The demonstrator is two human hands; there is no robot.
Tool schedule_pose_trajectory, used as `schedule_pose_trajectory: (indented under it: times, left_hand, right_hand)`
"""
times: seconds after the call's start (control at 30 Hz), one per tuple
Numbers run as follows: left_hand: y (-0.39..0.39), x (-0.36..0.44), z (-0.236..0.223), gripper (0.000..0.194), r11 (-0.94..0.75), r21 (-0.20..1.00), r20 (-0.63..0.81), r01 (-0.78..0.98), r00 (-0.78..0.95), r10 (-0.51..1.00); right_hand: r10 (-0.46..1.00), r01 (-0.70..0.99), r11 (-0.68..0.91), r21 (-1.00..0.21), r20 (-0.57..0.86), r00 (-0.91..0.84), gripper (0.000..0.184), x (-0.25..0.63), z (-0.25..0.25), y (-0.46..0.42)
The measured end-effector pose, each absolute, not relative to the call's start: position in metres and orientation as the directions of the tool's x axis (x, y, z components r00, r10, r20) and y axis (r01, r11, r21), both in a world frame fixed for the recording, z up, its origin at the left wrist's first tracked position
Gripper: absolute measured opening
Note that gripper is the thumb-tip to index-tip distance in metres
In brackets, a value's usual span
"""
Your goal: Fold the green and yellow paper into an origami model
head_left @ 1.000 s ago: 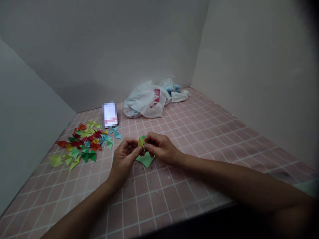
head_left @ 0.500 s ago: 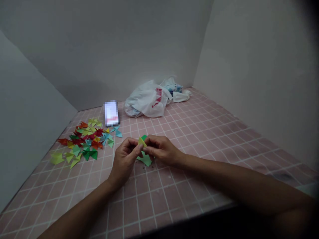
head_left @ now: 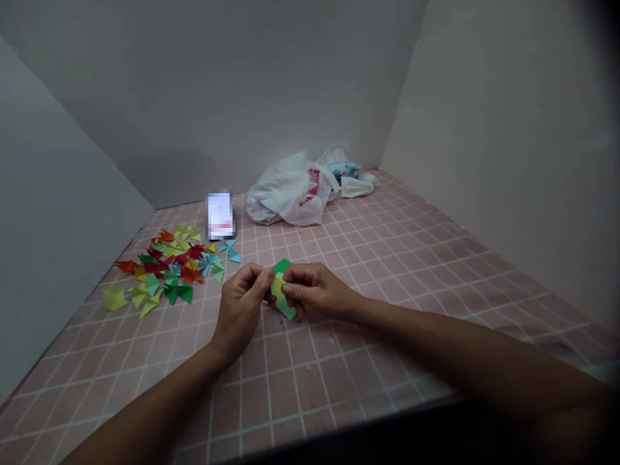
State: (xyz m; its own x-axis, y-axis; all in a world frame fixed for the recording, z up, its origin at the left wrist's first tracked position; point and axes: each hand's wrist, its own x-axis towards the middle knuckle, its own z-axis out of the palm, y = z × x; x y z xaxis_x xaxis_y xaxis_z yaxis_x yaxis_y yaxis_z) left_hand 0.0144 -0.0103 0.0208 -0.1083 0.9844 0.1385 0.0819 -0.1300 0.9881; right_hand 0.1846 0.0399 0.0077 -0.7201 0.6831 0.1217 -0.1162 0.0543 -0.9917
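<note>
A small folded piece of yellow paper (head_left: pixel 278 285) is pinched between my two hands above the tiled surface. My left hand (head_left: pixel 245 297) grips its left edge with thumb and fingers. On the other side, my right hand (head_left: pixel 314 289) holds it between thumb and curled fingers. Green paper (head_left: pixel 281 265) shows just beyond the yellow piece, and light green paper (head_left: pixel 287 308) lies below it on the tiles. Both are partly hidden by my fingers. The exact folds of the yellow paper are too small to make out.
Several folded paper shapes (head_left: pixel 181 294) in red, orange, yellow, green and blue lie in a cluster to the left. Behind them a phone (head_left: pixel 220 215) with a lit, blurred screen leans upright. White plastic bags (head_left: pixel 285 190) rest by the back wall. Walls enclose the pink tiled surface (head_left: pixel 387 258).
The yellow paper has turned in my fingers, with my left thumb raised higher on it. More of the green paper behind it shows. The view has shifted slightly.
</note>
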Motion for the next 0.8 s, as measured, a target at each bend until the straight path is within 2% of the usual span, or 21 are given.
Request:
schedule_pose_trajectory:
  times: [0.07, 0.13, 0.23, 0.37, 0.43, 0.6, 0.8]
  left_hand:
    - [-0.0076, 0.0144, 0.0209, 0.025, -0.093, 0.993, 0.097, 0.07, -0.052, 0.994]
    - [-0.0055, 0.0132, 0.0222, 0.026, -0.093, 0.986, 0.091, 0.136, 0.018, 0.996]
    - [-0.0041, 0.0104, 0.0249, 0.031, -0.153, 0.951, 0.137, 0.268, 0.076, 0.988]
    - [-0.0041, 0.0092, 0.0254, 0.027, -0.245, 0.881, 0.174, 0.405, 0.204, 0.963]
    - [-0.0037, 0.0102, 0.024, 0.026, -0.25, 0.885, 0.164, 0.393, 0.239, 0.957]
    - [-0.0024, 0.0116, 0.0225, 0.024, -0.168, 0.958, 0.113, 0.233, 0.231, 0.966]
    - [-0.0016, 0.0071, 0.023, 0.031, -0.228, 0.935, 0.204, 0.27, 0.115, 0.972]
  right_hand:
    - [0.724, -0.126, 0.062, -0.99, 0.132, -0.677, 0.022, 0.1846, 0.0054, 0.0425]
    - [0.745, -0.13, 0.091, -0.987, 0.154, -0.649, 0.024, 0.1849, 0.0041, 0.0448]
    - [0.738, -0.108, 0.169, -0.98, 0.199, -0.645, 0.029, 0.1857, 0.0042, 0.0472]
    - [0.735, -0.076, 0.26, -0.963, 0.248, -0.631, 0.035, 0.187, 0.0063, 0.0483]
    - [0.742, -0.06, 0.252, -0.966, 0.233, -0.628, 0.038, 0.1871, 0.0072, 0.0474]
    - [0.813, -0.102, 0.186, -0.977, 0.211, -0.543, 0.034, 0.1864, 0.0084, 0.0444]
    - [0.784, -0.142, 0.065, -0.988, 0.139, -0.606, 0.033, 0.1886, 0.0129, 0.0468]
